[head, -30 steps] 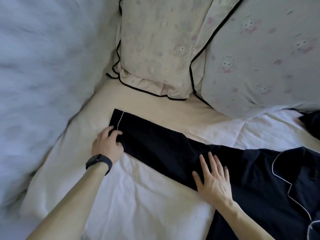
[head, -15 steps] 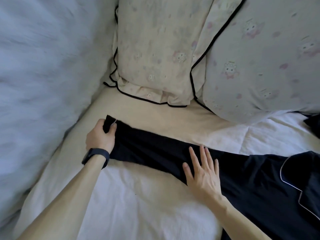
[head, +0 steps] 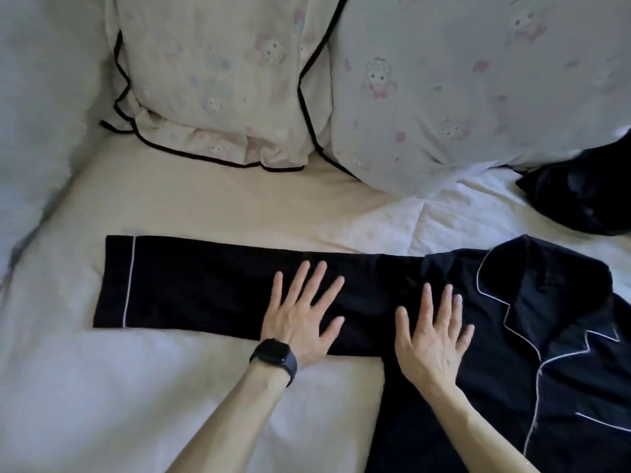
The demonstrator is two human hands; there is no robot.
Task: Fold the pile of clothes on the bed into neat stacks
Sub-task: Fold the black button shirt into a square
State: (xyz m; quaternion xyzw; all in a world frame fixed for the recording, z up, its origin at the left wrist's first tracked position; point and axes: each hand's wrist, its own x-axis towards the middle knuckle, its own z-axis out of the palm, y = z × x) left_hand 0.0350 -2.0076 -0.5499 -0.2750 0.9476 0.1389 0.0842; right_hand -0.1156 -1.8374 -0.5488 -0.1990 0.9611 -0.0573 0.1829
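Observation:
A black pyjama shirt (head: 532, 339) with white piping lies face up on the white bed (head: 136, 387), collar toward the pillows. Its long sleeve (head: 191, 285) stretches flat to the left, cuff at the far left. My left hand (head: 304, 312), with a black watch on the wrist, rests flat with fingers spread on the middle of the sleeve. My right hand (head: 433, 332) lies flat with fingers spread near the shoulder, where the sleeve meets the body. Neither hand grips the cloth.
Two pale patterned pillows with black trim, one (head: 218, 73) and another (head: 478, 80), lean at the head of the bed. Another dark garment (head: 580, 199) lies bunched at the right edge. A pale padded surface (head: 37, 97) borders the left.
My left hand let go of the cuff and moved right onto the middle of the sleeve. The sleeve now lies straight and flat. My right hand shifted toward the shoulder.

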